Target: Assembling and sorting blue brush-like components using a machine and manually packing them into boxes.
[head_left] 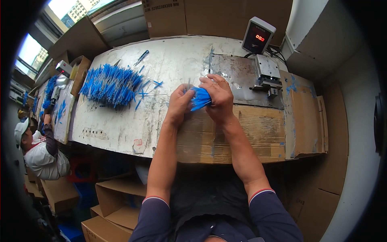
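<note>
Over the near edge of the workbench, my left hand (179, 103) and my right hand (219, 97) hold one bundle of thin blue pieces (201, 99) between them. The blue ends fan out toward me. Both hands are closed round the bundle, and the fingers hide much of it. A large pile of similar blue pieces with thin pale stems (113, 84) lies on the bench to my left. A few loose blue pieces (157, 84) are scattered at its right side.
The white bench (117, 137) has a cardboard sheet (258, 129) along its near right part. At the back right stand a small metal machine (267, 72) and a box with a red display (259, 35). A blue-handled tool (141, 57) lies farther back. A co-worker (44, 153) sits far left.
</note>
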The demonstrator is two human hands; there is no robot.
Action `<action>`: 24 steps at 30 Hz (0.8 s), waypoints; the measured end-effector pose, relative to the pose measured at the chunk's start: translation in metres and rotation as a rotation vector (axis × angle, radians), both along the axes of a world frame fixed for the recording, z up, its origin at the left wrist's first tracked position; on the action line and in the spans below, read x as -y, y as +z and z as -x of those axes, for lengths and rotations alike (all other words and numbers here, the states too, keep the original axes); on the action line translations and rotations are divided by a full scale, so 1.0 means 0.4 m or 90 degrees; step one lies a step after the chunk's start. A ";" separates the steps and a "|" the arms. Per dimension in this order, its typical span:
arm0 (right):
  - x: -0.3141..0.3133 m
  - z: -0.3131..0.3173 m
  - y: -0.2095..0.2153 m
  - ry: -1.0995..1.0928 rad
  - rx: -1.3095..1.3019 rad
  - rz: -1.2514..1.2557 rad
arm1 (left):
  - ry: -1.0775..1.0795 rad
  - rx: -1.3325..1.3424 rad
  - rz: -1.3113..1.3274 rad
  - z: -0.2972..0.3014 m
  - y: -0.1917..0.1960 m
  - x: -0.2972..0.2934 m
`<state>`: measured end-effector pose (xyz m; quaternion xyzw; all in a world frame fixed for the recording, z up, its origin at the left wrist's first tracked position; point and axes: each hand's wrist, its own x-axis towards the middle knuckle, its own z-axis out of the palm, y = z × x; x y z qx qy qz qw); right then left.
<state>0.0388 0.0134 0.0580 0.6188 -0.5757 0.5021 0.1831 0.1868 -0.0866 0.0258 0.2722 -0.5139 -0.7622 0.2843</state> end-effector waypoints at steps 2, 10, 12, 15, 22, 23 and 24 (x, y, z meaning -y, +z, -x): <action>0.010 -0.013 -0.011 -0.006 -0.069 -0.068 | 0.008 -0.019 0.011 -0.001 -0.018 0.008; -0.007 0.006 -0.038 0.080 0.055 -0.226 | 0.019 0.029 0.077 0.003 -0.009 0.005; -0.011 0.010 -0.037 0.104 0.089 -0.225 | 0.113 0.056 0.103 0.010 -0.004 0.002; -0.027 0.022 -0.029 0.086 0.116 -0.269 | 0.174 0.031 0.094 0.012 -0.002 0.000; -0.025 0.002 -0.028 0.063 0.079 -0.298 | 0.179 0.067 0.104 0.008 -0.012 0.010; -0.022 -0.005 -0.028 0.070 0.031 -0.312 | 0.159 0.038 0.124 0.015 -0.033 0.015; -0.023 -0.007 -0.029 0.069 0.030 -0.313 | 0.136 0.008 0.142 0.023 -0.040 0.015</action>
